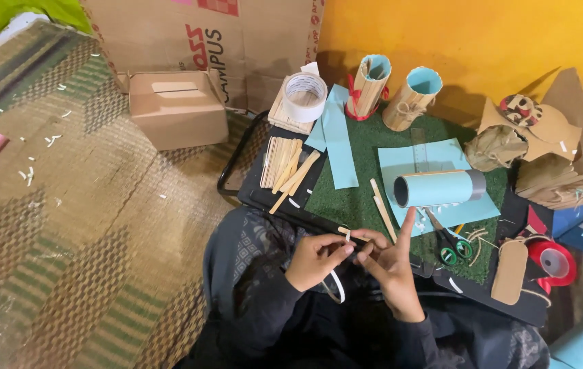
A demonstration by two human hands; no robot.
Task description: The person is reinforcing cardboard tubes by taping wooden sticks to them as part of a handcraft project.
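Above the lap, thin pale wooden stick (344,232), pinched by fingers of left hand (317,260), right hand (392,263)

blue tube (440,188) and scissors (450,244) ahead, mat (66,205) open

Pale wooden craft sticks (286,164) lay matt beyond the hands (356,263). The tube (438,188) was smooth blue paper. The turf mat (360,198) looked rough.

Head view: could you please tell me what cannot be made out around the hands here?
- Stick pinched by left hand and right hand: mostly hidden by fingers.
- White strip: upper end hidden by left hand.
- Scissors: blades blurred.
- Red tape roll: partly behind a cardboard tag.
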